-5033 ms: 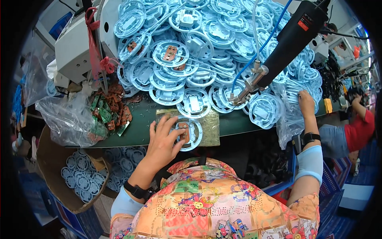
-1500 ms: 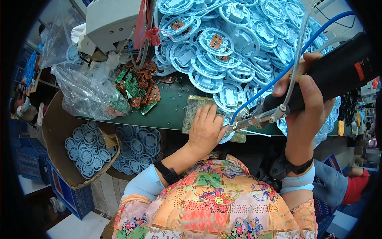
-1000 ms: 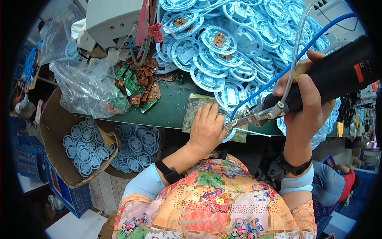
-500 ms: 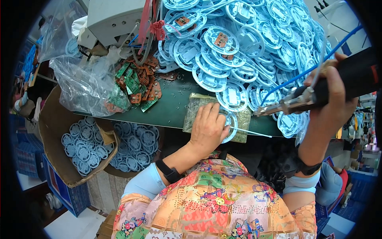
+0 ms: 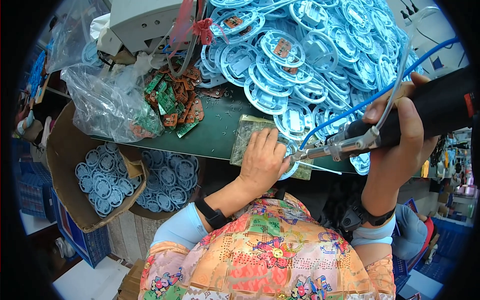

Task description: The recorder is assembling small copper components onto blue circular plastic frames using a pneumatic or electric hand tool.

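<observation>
My left hand [image 5: 262, 159] presses a light blue plastic ring part [image 5: 288, 172] onto a flat block wrapped in clear yellowish tape [image 5: 243, 131]. Its fingers are bent over the part and hide most of it; a thin straight stem sticks out to the right. Wrapped round a black power screwdriver [image 5: 435, 102], my right hand [image 5: 407, 120] holds the tool nearly level. Its metal nose [image 5: 320, 151] reaches the part beside my left thumb. A blue hose [image 5: 380, 92] and a clear tube run to the nose. Whether the tip touches the part I cannot tell.
Many similar light blue parts [image 5: 270, 75] are heaped behind the block. Orange and green circuit boards [image 5: 175, 102] lie left, by a clear plastic bag [image 5: 105, 107] and scattered tiny screws [image 5: 225, 112]. A cardboard box [image 5: 62, 165] holds more parts below the green table edge [image 5: 200, 154].
My right hand has brought the screwdriver left and slightly down, so its nose now meets the area beside my left thumb. My left hand stays on the part.
</observation>
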Demonstrator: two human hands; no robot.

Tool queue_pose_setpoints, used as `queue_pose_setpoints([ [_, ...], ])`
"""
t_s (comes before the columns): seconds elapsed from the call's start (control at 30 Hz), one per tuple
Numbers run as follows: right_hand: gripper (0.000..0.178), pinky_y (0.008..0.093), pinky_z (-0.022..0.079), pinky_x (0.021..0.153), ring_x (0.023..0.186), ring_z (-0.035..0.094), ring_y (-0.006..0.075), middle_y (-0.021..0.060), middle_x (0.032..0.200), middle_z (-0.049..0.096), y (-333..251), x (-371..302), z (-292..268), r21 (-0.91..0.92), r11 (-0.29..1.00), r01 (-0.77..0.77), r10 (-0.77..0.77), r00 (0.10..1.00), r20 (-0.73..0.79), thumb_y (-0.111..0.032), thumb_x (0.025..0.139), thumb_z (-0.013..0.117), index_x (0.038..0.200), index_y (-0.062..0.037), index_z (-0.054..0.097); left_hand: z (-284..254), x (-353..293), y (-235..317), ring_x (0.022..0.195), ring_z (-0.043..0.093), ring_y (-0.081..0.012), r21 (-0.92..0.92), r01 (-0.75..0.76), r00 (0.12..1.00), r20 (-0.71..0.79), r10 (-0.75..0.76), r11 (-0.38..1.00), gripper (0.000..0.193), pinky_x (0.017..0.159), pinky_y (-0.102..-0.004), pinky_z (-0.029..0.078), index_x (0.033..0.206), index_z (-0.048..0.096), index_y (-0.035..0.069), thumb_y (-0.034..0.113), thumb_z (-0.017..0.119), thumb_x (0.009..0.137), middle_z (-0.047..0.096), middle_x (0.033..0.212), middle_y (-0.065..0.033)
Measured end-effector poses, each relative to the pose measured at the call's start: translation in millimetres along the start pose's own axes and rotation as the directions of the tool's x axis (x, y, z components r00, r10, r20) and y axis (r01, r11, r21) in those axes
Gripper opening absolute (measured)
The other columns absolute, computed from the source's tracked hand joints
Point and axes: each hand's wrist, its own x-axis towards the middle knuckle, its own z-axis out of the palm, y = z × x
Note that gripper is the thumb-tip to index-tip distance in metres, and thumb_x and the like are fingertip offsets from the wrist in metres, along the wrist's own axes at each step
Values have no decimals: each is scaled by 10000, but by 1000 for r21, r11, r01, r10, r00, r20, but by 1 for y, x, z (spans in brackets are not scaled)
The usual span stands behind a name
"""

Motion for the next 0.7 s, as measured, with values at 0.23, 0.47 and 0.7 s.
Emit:
queue_pose_setpoints([
  [0.23, 453, 324, 487, 626, 611, 582, 205, 147, 700, 572, 3, -4, 7, 15, 1000, -9, 9, 1000, -11, -109, 871, 548, 1269, 84, 454, -4, 0, 0, 1126, 516, -406, -89, 15, 999, 34, -12, 996, 469, 936, -508, 427, 924, 584, 26, 110, 852, 549, 537, 1194, -215],
  [0.47, 448, 320, 491, 617, 618, 591, 208, 138, 711, 573, 7, -5, 8, 41, 999, -1, 0, 1000, 14, -102, 870, 550, 1265, 88, 456, -4, 0, -1, 1129, 515, -410, -82, 16, 1000, 28, -14, 996, 472, 933, -511, 428, 905, 578, 26, 100, 861, 534, 527, 1204, -214],
  [0.7, 443, 320, 497, 620, 621, 594, 207, 135, 727, 572, 8, -5, 7, 77, 997, -3, 2, 1000, 14, -100, 873, 556, 1260, 90, 455, -4, 0, -2, 1122, 517, -410, -89, 14, 999, 38, -10, 996, 456, 927, -513, 433, 900, 579, 23, 106, 855, 547, 528, 1206, -215],
])
